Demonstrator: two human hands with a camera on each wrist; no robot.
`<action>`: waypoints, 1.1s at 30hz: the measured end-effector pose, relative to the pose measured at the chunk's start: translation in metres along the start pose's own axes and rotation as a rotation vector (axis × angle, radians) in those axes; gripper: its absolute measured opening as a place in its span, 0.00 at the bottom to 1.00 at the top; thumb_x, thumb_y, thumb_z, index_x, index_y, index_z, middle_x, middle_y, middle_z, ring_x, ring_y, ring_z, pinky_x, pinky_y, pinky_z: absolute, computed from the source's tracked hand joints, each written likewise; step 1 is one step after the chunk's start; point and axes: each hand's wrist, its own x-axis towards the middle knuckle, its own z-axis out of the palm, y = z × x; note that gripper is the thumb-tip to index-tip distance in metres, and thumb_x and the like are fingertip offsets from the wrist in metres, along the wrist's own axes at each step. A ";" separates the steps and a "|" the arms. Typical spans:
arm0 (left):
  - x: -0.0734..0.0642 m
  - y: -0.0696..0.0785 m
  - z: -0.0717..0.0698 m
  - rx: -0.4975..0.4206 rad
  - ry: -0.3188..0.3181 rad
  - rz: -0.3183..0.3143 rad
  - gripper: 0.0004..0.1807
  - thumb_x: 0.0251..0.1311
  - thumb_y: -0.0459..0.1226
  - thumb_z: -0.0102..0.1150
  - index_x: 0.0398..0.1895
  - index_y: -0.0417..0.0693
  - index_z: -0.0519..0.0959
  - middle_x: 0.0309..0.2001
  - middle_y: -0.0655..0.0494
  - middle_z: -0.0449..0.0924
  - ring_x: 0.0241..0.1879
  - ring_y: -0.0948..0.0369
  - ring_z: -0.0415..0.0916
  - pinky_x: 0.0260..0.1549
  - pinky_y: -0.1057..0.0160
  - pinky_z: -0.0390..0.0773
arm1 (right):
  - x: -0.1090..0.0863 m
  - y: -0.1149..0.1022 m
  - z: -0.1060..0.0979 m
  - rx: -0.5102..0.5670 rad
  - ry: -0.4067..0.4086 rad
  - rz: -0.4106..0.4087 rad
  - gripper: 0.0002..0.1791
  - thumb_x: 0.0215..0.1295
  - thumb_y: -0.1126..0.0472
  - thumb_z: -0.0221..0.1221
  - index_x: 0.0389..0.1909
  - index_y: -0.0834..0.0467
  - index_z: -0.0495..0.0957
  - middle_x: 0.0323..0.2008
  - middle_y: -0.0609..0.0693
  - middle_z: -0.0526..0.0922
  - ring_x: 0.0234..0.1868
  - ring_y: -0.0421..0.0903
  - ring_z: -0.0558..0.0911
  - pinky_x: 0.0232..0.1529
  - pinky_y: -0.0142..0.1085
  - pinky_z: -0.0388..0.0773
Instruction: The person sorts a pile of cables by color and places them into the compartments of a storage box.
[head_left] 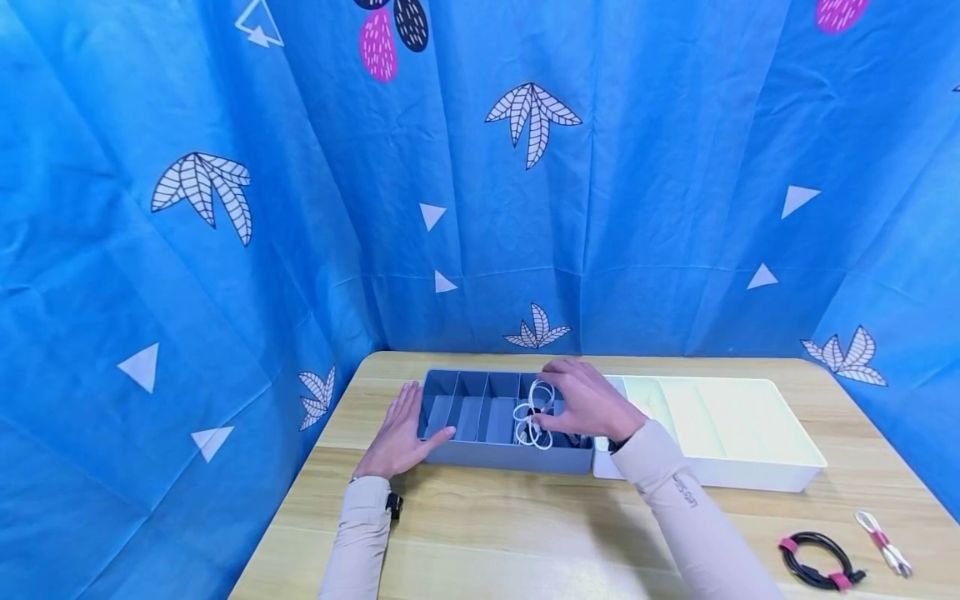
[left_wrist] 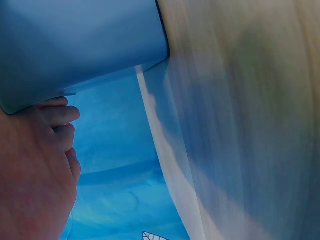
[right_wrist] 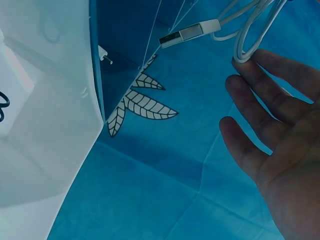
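A white USB cable (head_left: 537,447), wound in loops, hangs between the thumb and fingers of my right hand (head_left: 588,404), over the right part of a grey-blue divided box (head_left: 502,457). In the right wrist view its metal plug (right_wrist: 190,33) points away from the fingers. My left hand (head_left: 397,440) rests at the box's left end, fingers along the side wall and thumb across the front rim. The left wrist view shows those fingers (left_wrist: 62,117) beside the box wall. Dark cable pieces (head_left: 576,440) lie in a right-hand compartment, partly covered by the right hand.
A white divided box (head_left: 708,472) stands end to end with the grey-blue one on the right. On the wooden table (head_left: 510,533), at the front right, lie a coiled black cable (head_left: 802,575) with pink ties and a folded white cable (head_left: 885,546). A blue curtain (head_left: 480,208) hangs behind.
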 end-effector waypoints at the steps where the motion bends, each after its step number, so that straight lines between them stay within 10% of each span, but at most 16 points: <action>1: 0.000 0.000 0.000 0.000 0.001 0.001 0.61 0.56 0.76 0.42 0.80 0.50 0.35 0.81 0.52 0.32 0.81 0.53 0.30 0.79 0.46 0.39 | 0.001 0.000 0.000 0.002 -0.002 0.002 0.38 0.52 0.35 0.67 0.56 0.60 0.81 0.57 0.56 0.81 0.62 0.55 0.77 0.65 0.54 0.73; 33: 0.000 0.002 0.000 0.009 -0.005 -0.007 0.61 0.56 0.76 0.41 0.79 0.50 0.34 0.81 0.52 0.31 0.81 0.51 0.31 0.79 0.46 0.39 | 0.015 -0.005 0.011 0.000 -0.036 0.003 0.40 0.53 0.35 0.65 0.58 0.61 0.79 0.57 0.56 0.80 0.63 0.55 0.76 0.66 0.54 0.72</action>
